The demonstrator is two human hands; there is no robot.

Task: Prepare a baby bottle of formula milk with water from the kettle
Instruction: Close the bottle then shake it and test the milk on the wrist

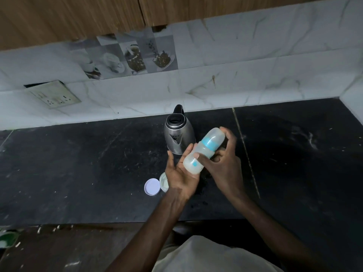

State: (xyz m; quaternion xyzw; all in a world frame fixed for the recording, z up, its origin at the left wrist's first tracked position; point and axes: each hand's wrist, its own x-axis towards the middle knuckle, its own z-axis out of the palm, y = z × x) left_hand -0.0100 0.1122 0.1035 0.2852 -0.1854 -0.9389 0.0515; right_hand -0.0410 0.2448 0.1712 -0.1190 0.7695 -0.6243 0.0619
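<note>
Fingers [228,135] of the right hand [224,163] curl round the tilted translucent blue-collared baby bottle [204,149] while the flat left hand [180,176] props its base, probably for mixing.

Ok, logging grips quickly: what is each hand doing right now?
Left hand: open, fingers straight, supporting the baby bottle from below.
Right hand: closed round the baby bottle, thumb across its body.

You are standing in a home kitchen.
You are facing a dark stone surface [78,163] carrying an electric kettle [178,134], with coffee-cup wall tiles [133,55], a socket plate [54,95] and wooden cabinets [78,14] behind.
</note>
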